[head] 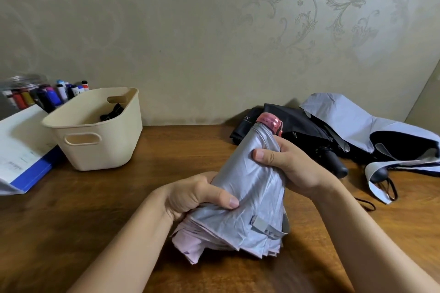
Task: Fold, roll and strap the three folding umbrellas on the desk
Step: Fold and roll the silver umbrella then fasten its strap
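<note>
I hold a silver-grey folding umbrella (247, 188) with a pink cap and pink inner edges above the middle of the desk, cap pointing away from me. My left hand (192, 195) grips its lower half, thumb across the fabric. My right hand (290, 166) wraps the upper part just under the cap. Its grey strap (269, 228) hangs loose near the bottom. A black umbrella (307, 131) lies behind at the back right. Beside that one sprawls a pale blue and black umbrella (371, 135), unfolded and loose.
A cream plastic basket (95, 131) with something black inside stands at the back left of the wooden desk (119, 209). Left of the basket lie papers on a blue folder (26, 150), with a jar of markers (35, 95) behind. The wall runs close behind.
</note>
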